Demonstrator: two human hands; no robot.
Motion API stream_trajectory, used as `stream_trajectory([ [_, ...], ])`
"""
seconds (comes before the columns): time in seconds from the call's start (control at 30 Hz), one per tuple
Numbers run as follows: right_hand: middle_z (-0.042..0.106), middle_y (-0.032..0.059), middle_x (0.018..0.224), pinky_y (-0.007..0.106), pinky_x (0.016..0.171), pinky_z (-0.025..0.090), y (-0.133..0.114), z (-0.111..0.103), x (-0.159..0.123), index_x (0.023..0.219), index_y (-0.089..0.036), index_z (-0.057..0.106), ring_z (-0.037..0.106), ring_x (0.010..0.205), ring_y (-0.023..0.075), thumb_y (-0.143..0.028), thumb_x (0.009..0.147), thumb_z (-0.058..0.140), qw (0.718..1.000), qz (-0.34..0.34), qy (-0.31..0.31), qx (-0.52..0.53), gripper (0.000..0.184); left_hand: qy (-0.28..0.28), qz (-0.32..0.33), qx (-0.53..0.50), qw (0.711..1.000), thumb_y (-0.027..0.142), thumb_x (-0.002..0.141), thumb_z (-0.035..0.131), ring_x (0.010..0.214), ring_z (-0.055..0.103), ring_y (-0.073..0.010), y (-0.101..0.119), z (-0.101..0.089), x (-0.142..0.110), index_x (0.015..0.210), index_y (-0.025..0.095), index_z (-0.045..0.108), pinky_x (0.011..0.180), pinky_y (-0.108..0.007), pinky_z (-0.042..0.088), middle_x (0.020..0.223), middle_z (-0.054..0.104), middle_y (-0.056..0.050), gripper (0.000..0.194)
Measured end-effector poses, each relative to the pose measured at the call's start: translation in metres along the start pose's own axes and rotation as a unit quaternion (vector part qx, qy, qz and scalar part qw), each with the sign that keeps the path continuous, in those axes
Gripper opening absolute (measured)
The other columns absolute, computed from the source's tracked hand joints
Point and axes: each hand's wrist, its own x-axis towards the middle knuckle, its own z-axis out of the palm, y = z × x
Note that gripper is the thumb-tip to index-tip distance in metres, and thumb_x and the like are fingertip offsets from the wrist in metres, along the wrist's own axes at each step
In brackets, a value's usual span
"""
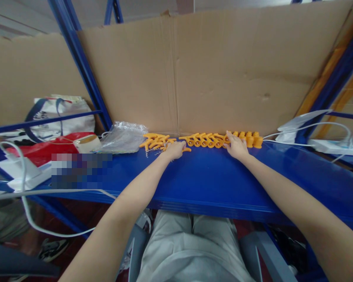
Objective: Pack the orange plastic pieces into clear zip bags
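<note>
My left hand (174,150) is closed around an orange corkscrew piece, one end of which sticks out past the fingers. Under and beside that hand lies a loose pile of orange corkscrews (153,141) with thin metal spirals. In the middle, a tight row of orange ring-ended pieces (204,141) shows metal inside the rings. At the row's right end my right hand (237,147) has thumb and fingers closed about an orange piece, mostly hidden by the hand. Just right of it stand several orange knobbed plastic pieces (257,141).
The parts lie along the back of a blue shelf (200,176), against a cardboard wall (223,70). At left are clear plastic bags (123,137), a red bag (55,147) and a white power strip (41,176). White cables (320,125) run at right.
</note>
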Motion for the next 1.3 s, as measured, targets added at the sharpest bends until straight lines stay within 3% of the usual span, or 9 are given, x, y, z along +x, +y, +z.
stream_trajectory([
  [0.13,0.038,0.0144,0.154,0.056,0.108,0.032,0.001,-0.001,-0.001,0.155,-0.018,0.024,0.039,0.139,0.0317,-0.028,0.094,0.037,1.000,0.008,-0.015,0.002,0.063,-0.017,0.007,0.000,1.000,0.009,0.085,0.047,0.110,0.061,-0.0238,-0.001,0.000,0.001,0.102,0.024,0.066,0.089,-0.033,0.047,0.116,0.069,-0.005,0.029],
  [0.37,0.058,0.0212,0.135,0.050,0.099,0.038,-0.007,-0.006,0.000,0.136,-0.011,0.050,0.055,0.122,0.0342,-0.023,0.092,0.042,1.000,0.028,-0.006,0.001,0.047,-0.027,0.009,0.001,1.000,0.008,0.083,0.048,0.113,0.061,-0.0248,-0.004,-0.002,0.001,0.106,0.026,0.068,0.094,-0.036,0.046,0.118,0.070,-0.005,0.035],
  [0.57,0.063,0.0190,0.128,0.046,0.094,0.040,-0.011,-0.010,0.007,0.132,-0.014,0.053,0.058,0.117,0.0325,-0.022,0.093,0.043,1.000,0.011,0.018,-0.023,0.041,-0.018,0.026,-0.004,0.999,0.009,0.082,0.047,0.110,0.061,-0.0227,-0.008,0.003,0.004,0.105,0.026,0.068,0.093,-0.033,0.047,0.117,0.070,-0.003,0.035],
  [0.7,0.064,0.0161,0.129,0.050,0.095,0.040,-0.011,-0.010,0.012,0.137,-0.019,0.053,0.058,0.118,0.0339,-0.022,0.092,0.045,0.999,-0.018,-0.012,-0.028,0.046,-0.016,0.033,-0.005,0.999,0.009,0.081,0.048,0.114,0.060,-0.0228,-0.011,0.005,0.006,0.108,0.027,0.068,0.095,-0.035,0.046,0.121,0.069,-0.003,0.038],
  [0.87,0.060,0.0121,0.136,0.050,0.101,0.042,0.007,-0.012,0.031,0.141,-0.020,0.052,0.054,0.125,0.0328,-0.032,0.090,0.050,0.996,-0.022,-0.077,0.037,0.053,-0.026,0.046,-0.018,0.998,0.010,0.082,0.048,0.121,0.057,-0.0236,-0.012,0.004,0.004,0.112,0.029,0.068,0.100,-0.038,0.044,0.128,0.066,-0.002,0.040],
  [0.93,0.057,0.0110,0.140,0.044,0.104,0.043,0.020,-0.015,0.044,0.141,-0.018,0.052,0.052,0.129,0.0278,-0.033,0.093,0.044,0.994,-0.030,-0.051,0.090,0.051,-0.027,0.048,-0.016,0.998,0.012,0.083,0.049,0.122,0.056,-0.0236,-0.012,0.003,0.003,0.115,0.032,0.067,0.101,-0.038,0.043,0.128,0.066,-0.001,0.042],
  [1.03,0.058,0.0127,0.138,0.038,0.104,0.044,0.036,-0.024,0.060,0.140,-0.013,0.052,0.056,0.126,0.0238,-0.026,0.095,0.038,0.992,0.023,-0.012,0.122,0.049,-0.029,0.046,-0.014,0.998,0.011,0.083,0.051,0.121,0.057,-0.0250,-0.010,0.003,0.002,0.117,0.033,0.068,0.103,-0.041,0.041,0.126,0.067,-0.002,0.044],
  [1.13,0.058,0.0135,0.138,0.042,0.104,0.044,0.044,-0.032,0.065,0.140,-0.014,0.054,0.055,0.126,0.0270,-0.022,0.092,0.043,0.994,0.066,-0.036,0.076,0.049,-0.029,0.047,-0.025,0.998,0.014,0.085,0.051,0.122,0.056,-0.0263,-0.006,0.003,0.003,0.115,0.032,0.069,0.102,-0.041,0.040,0.126,0.067,-0.003,0.039],
  [1.3,0.051,0.0095,0.146,0.055,0.105,0.039,0.037,-0.028,0.065,0.141,-0.023,0.053,0.048,0.133,0.0313,-0.020,0.089,0.046,0.995,0.043,-0.090,0.007,0.052,-0.026,0.047,-0.027,0.998,0.026,0.090,0.053,0.123,0.054,-0.0286,0.000,0.001,0.000,0.118,0.031,0.068,0.100,-0.042,0.040,0.127,0.065,-0.006,0.032],
])
